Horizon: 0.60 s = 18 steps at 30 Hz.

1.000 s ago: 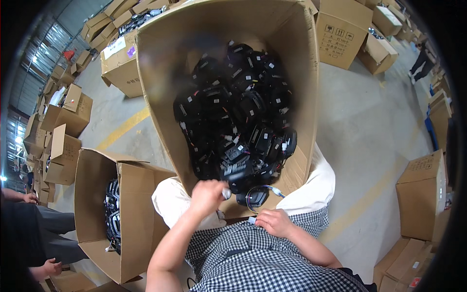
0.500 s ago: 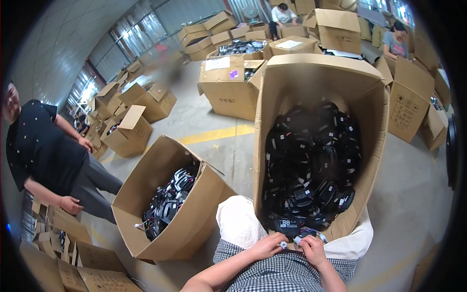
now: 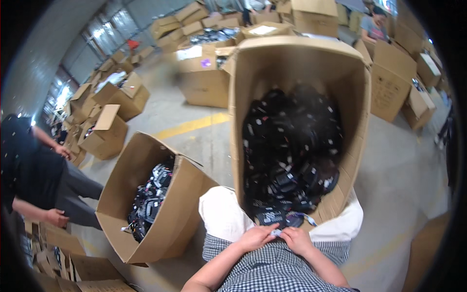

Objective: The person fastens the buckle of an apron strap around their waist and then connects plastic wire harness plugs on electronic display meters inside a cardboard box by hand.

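My left hand (image 3: 257,237) and my right hand (image 3: 297,240) meet over my checked apron (image 3: 265,267), at the near end of a tall cardboard box. Their fingers pinch a small whitish plug connector (image 3: 276,232) from both sides; whether it is one plug or two joined is too small to tell. Just beyond lies a black display unit (image 3: 270,217) with pale markings, beside a dark part with coloured wires (image 3: 295,220). The large box (image 3: 360,131) holds a heap of black electronic units (image 3: 292,131) with wires and small white labels.
A smaller open carton (image 3: 182,199) with similar wired units stands at my left. Beyond it is a person in dark clothes (image 3: 36,170). More cartons (image 3: 395,80) stand right and behind, where another person (image 3: 374,28) sits. A yellow line (image 3: 192,125) crosses the floor.
My hands have come together, and the plugs held apart before are now at one spot between my fingers. The view has shifted, so the surroundings appear farther left and higher.
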Available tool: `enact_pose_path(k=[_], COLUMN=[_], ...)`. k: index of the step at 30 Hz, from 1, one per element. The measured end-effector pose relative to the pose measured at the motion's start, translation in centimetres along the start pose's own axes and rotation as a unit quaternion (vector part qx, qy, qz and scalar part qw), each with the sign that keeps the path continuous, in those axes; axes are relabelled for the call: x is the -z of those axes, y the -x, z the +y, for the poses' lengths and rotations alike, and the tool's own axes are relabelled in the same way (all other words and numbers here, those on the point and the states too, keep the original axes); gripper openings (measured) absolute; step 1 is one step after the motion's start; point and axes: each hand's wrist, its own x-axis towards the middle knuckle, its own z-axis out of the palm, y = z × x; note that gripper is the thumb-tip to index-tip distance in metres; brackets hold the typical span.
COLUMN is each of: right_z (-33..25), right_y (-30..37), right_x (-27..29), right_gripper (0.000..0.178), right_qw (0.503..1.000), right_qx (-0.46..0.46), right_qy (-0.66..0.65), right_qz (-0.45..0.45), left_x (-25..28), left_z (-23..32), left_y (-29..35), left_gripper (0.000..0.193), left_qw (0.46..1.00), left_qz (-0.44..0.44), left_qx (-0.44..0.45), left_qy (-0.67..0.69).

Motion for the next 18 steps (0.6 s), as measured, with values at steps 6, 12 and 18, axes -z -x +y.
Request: enact_pose_path(k=[6,12,18], right_z=[-1.6,0.0,1.8], right_y=[-2.0,-4.1,-4.9], right_x=[2.5,2.0,1.0], right_gripper=[0.024,0.023,0.021], right_qw=[0.973,0.928,0.925], right_qx=[-0.068,-0.012,-0.021], right_qy=[0.057,0.069,0.03], right_qz=[-0.214,-0.365,-0.377], left_x=[0.6,-0.2,-0.7], left_z=[-0.4,-0.8,-2.4], left_y=[-0.5,-1.2,-1.4], left_gripper=[0.049,0.031,0.028], left_qw=[0.997,0.989,0.989], left_qz=[-0.017,-0.093,-0.122], left_qx=[-0.059,-0.1,-0.084], left_qy=[-0.044,-0.052,-0.001])
